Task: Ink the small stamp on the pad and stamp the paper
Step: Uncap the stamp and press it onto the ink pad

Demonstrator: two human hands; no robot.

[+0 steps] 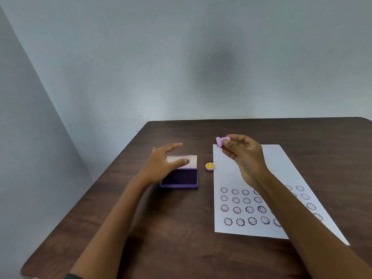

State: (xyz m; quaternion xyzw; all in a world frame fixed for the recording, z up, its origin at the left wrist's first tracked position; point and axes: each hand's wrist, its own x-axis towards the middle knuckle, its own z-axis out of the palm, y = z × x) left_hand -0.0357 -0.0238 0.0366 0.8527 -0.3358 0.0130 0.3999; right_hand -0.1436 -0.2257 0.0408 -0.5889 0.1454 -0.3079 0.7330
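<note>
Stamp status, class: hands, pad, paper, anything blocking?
Right hand holds small stamp aloft. Left hand open, hovering over open ink pad. Paper far half bare. Yellow cap lies between pad and paper.

Bare table [261, 129] beyond the paper [227, 174]; cap [210, 166] sits between pad [179, 178] and paper.
</note>
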